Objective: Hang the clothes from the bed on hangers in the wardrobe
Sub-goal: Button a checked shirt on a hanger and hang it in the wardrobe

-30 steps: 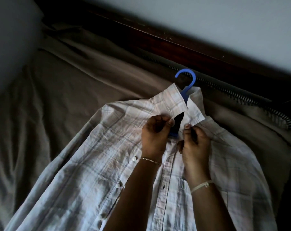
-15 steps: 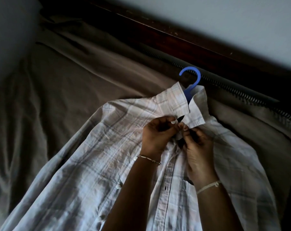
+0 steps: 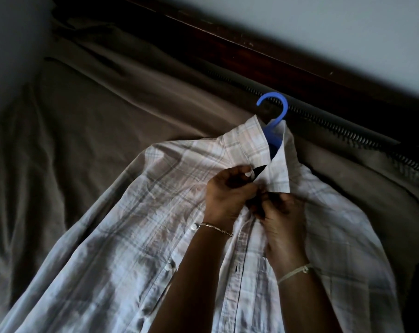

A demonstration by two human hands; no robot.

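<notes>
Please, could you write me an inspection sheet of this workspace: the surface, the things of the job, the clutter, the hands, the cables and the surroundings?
Surface: bed with a wrinkled brown sheet.
Job's things: pale plaid shirt lies front up on the sheet; blue hanger is inside it, with its hook sticking out of the collar.
Clutter: nothing seen.
Hands: left hand and right hand both pinch the shirt front just below the collar, fingers curled.
Cables: nothing seen.
Surroundings: dark wooden bed frame against a pale wall; the light is dim.
</notes>
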